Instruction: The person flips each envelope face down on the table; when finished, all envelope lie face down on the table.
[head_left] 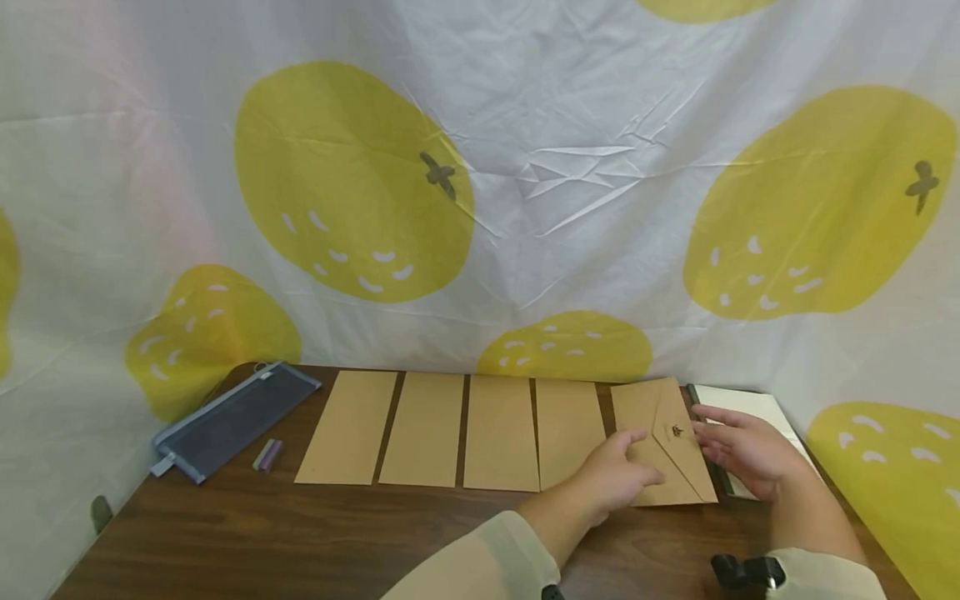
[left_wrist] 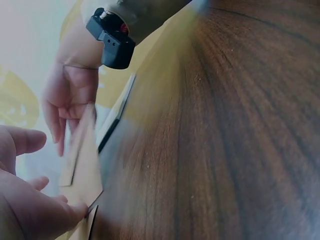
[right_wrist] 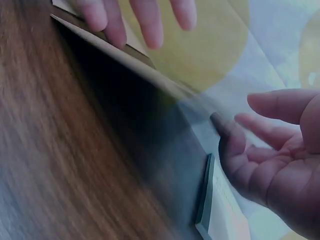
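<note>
A kraft-paper envelope (head_left: 670, 446) with its flap side up and a small dark crown-like mark lies at the right end of a row. Its right edge stands raised off the table in the right wrist view. My right hand (head_left: 750, 454) touches that edge with its fingertips, the thumb held apart (right_wrist: 285, 107). On the envelope's left part rests my left hand (head_left: 611, 477), fingers loosely spread; the left wrist view shows a fingertip at the envelope's lower edge (left_wrist: 92, 175).
Several plain kraft envelopes (head_left: 501, 433) lie side by side to the left. Beyond them are a blue mesh zip pouch (head_left: 240, 421) and small purple and grey sticks (head_left: 267, 456). An open notebook (head_left: 742, 407) lies partly beneath my right hand. A lemon-print cloth (head_left: 570, 250) hangs behind the table.
</note>
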